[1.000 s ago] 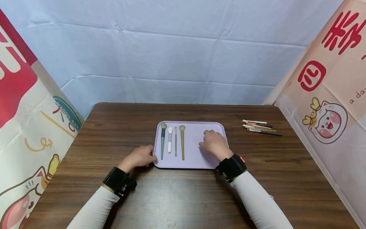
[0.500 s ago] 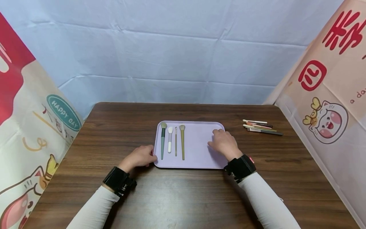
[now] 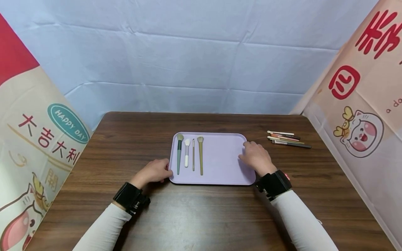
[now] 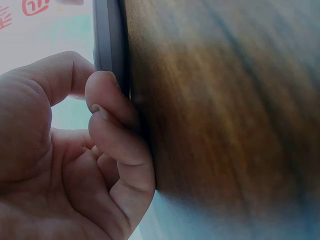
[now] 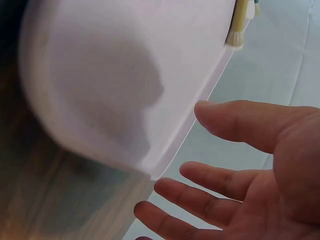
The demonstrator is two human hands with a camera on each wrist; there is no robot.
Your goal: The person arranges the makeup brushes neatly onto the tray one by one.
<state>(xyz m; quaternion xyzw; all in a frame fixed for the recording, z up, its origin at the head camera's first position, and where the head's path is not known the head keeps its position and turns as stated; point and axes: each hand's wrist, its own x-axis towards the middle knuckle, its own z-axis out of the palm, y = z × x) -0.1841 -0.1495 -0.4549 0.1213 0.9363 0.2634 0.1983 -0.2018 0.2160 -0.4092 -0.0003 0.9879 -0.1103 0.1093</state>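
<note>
A lilac tray [image 3: 223,170] lies on the wooden table. On its left half several makeup brushes stand in a row, bristles toward the back: a green one [image 3: 179,157], a white one [image 3: 186,157], a thin one [image 3: 193,157] and an olive one [image 3: 201,157]. My left hand [image 3: 154,170] holds the tray's left edge near the front corner. In the left wrist view, curled fingers [image 4: 122,135] meet the tray's side [image 4: 109,40]. Over the right edge hovers my right hand [image 3: 257,158], holding nothing. Its fingers and thumb are spread in the right wrist view.
More slim brushes [image 3: 289,139] lie in a loose pile on the table [image 3: 314,181], right of the tray. A pale cloth [image 3: 194,62] hangs behind the table. Printed cloths hang at the left [image 3: 34,136] and right [image 3: 370,115].
My right hand has moved right, from over the tray's right half to its right edge. The left hand, tray and brushes stay in place. The printed cloth at the left has shifted.
</note>
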